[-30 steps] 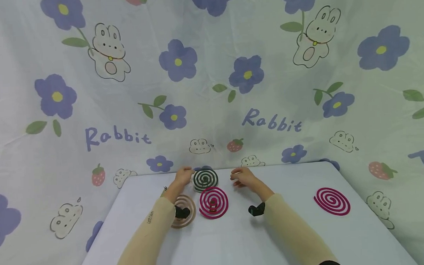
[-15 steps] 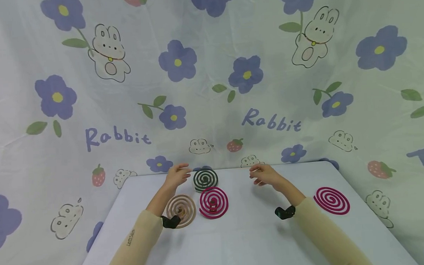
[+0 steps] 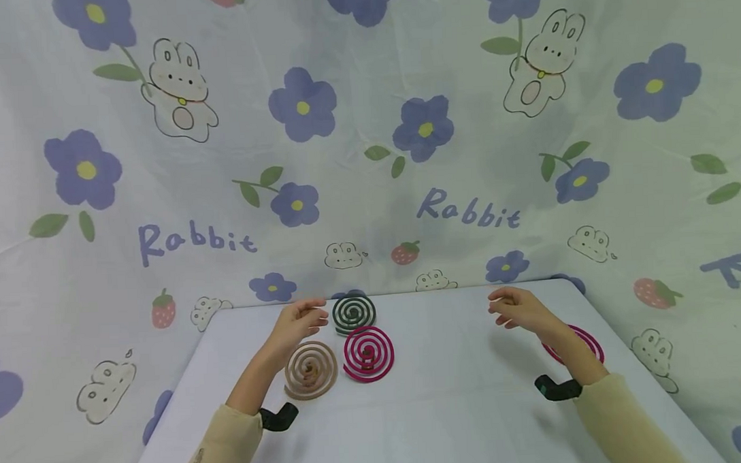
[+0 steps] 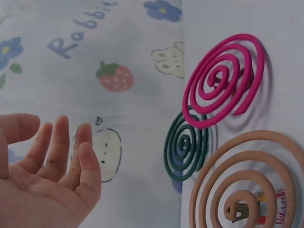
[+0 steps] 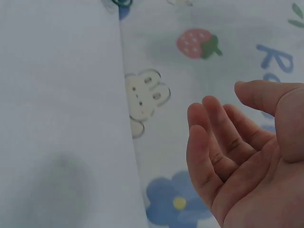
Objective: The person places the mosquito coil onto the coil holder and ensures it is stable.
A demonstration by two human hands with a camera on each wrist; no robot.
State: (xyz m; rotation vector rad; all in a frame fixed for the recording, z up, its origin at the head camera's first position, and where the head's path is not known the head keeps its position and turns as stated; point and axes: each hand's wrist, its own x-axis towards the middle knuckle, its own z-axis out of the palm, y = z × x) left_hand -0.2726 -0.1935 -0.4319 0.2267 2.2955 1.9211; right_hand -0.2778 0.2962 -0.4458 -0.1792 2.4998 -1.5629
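Observation:
My left hand [image 3: 294,327] hovers over the table's left part with its fingers loosely bent and nothing in it. Just below it is a tan mosquito coil [image 3: 310,368], and to its right a dark green mosquito coil [image 3: 353,314]. A magenta mosquito coil [image 3: 368,353] stands in front of the green one. In the left wrist view, the tan coil [image 4: 232,211] has a small colourful piece behind its centre. My right hand [image 3: 523,310] is raised over the right side, fingers relaxed and bare. Its forearm partly hides another magenta coil [image 3: 597,346].
The coils are on a white table [image 3: 438,406]. Behind it hangs a pale curtain [image 3: 369,191] printed with flowers, rabbits and strawberries, meeting the table's far edge. Dark wrist cameras [image 3: 280,417] sit on both wrists.
Both hands have drawn apart, away from the green coil: the left moved left and the right moved far to the right, above the right-hand magenta coil's side. The coils stay where they were.

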